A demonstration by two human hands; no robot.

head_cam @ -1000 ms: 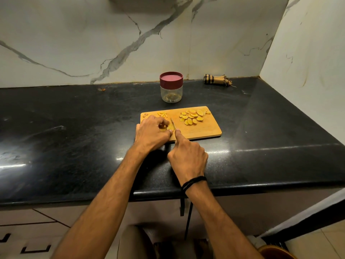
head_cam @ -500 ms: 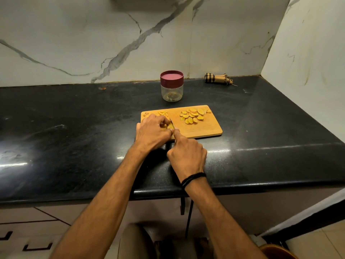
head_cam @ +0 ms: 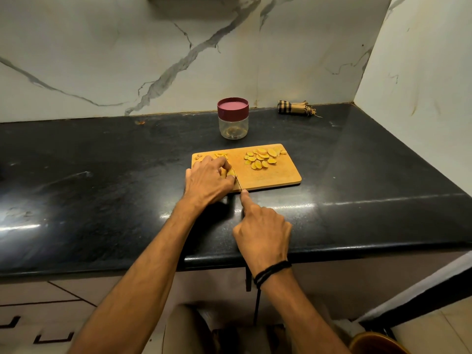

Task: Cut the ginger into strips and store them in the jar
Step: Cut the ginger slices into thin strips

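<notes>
Pinning one ginger piece [head_cam: 230,172] under the curled left hand [head_cam: 208,183] at the near-left of the cutting board [head_cam: 277,176], right hand [head_cam: 263,231] gripping one knife [head_cam: 239,184], blade pointing away along the piece's right side, one heap of slices [head_cam: 261,158] far-right, one lidded jar [head_cam: 233,118] upright behind.

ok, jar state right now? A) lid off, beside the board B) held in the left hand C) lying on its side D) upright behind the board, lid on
D: the jar stands upright behind the cutting board, its maroon lid on.
</notes>
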